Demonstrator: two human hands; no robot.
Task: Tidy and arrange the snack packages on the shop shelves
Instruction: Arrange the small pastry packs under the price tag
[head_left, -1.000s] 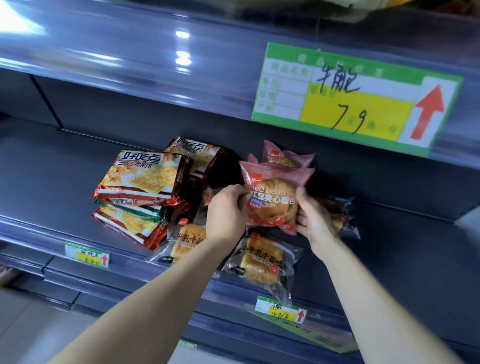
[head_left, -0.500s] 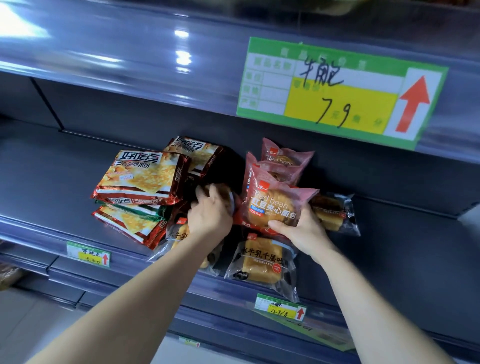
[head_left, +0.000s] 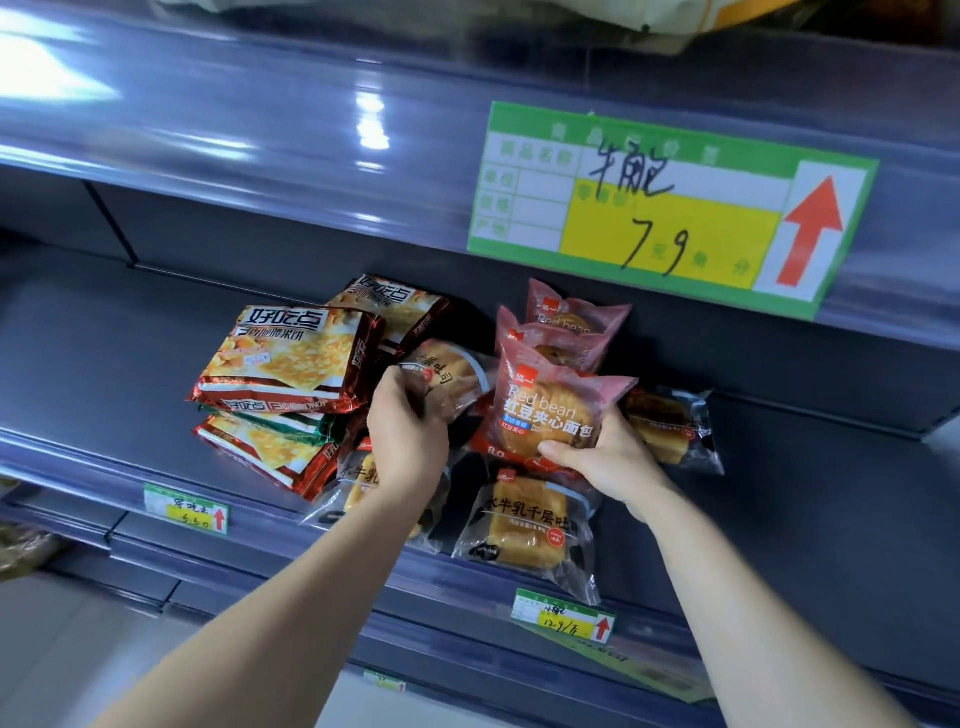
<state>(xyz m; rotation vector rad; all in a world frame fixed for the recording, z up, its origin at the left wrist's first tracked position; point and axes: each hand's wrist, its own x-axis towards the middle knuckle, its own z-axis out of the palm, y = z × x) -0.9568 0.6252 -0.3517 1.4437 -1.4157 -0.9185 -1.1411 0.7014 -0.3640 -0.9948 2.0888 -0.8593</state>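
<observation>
Bread packet (head_left: 550, 410), pink, printed "Red bean", is pinched by the right hand (head_left: 602, 460) at mid-shelf (head_left: 104, 364). At its 9 o'clock the left hand (head_left: 410, 434) grips a clear toast packet (head_left: 454, 376), its lettering blurred, perhaps 吐司. Price card (head_left: 670, 208) at 1 o'clock reads "7 9".

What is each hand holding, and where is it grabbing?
The left hand grips a clear bread pack by its near end. The right hand holds the front pink bun pack by its bottom edge, thumb on the front.
</observation>
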